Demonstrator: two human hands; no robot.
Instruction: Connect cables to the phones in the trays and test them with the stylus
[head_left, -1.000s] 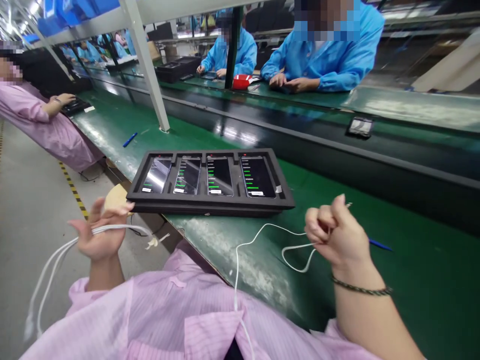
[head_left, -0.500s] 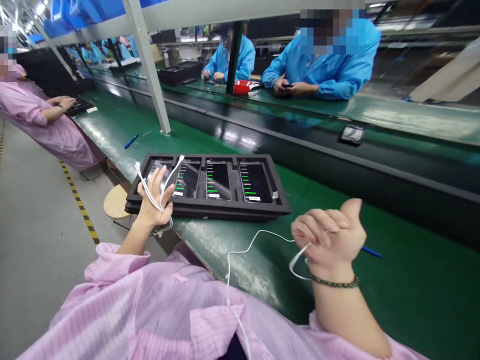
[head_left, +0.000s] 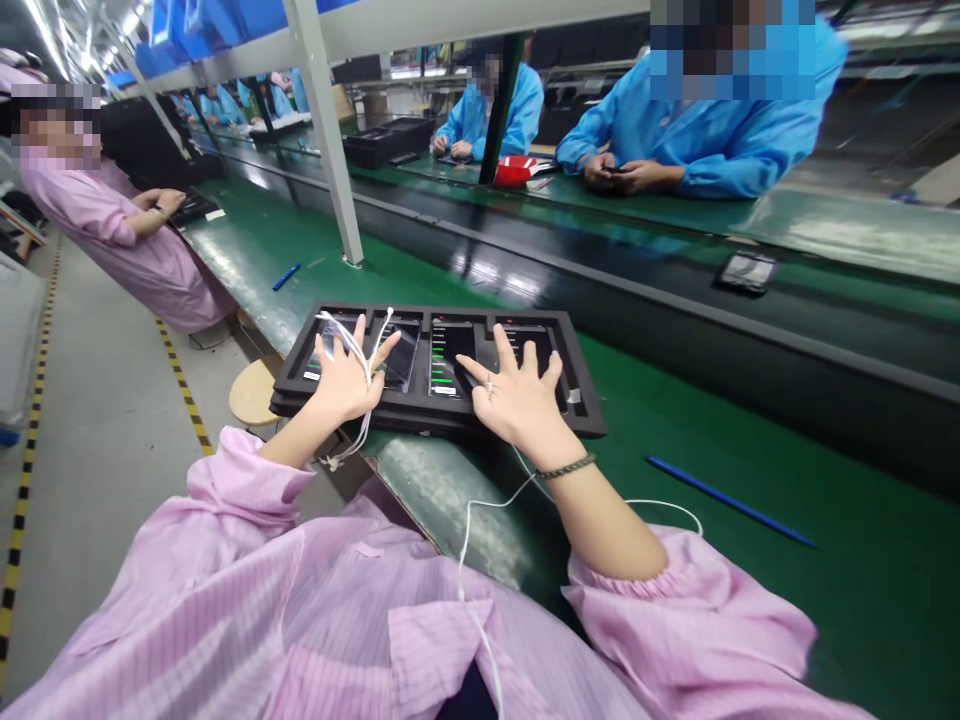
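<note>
A black foam tray (head_left: 427, 313) lies near the front edge of the green bench and holds several phones (head_left: 447, 352) with lit screens. My left hand (head_left: 347, 378) rests over the two leftmost phones with its fingers stretched out. White cables (head_left: 366, 352) are laced between those fingers, plug ends sticking up, and trail down past the wrist. My right hand (head_left: 519, 398) lies flat with fingers spread over the right-hand phones. Another white cable (head_left: 480, 505) runs from under my right wrist across the bench edge onto my pink sleeve.
A blue pen (head_left: 731, 500) lies right of the tray and another (head_left: 285, 277) far left. Behind run a metal post (head_left: 330, 150) and a dark conveyor carrying one phone (head_left: 746, 270). People in blue (head_left: 720, 150) sit opposite, one in pink (head_left: 135, 245) at left. Stool (head_left: 253, 392) below.
My right hand has opened from a fist on the cable and moved forward onto the tray. My left hand with its cables has settled onto the left phones. The view shifted slightly right.
</note>
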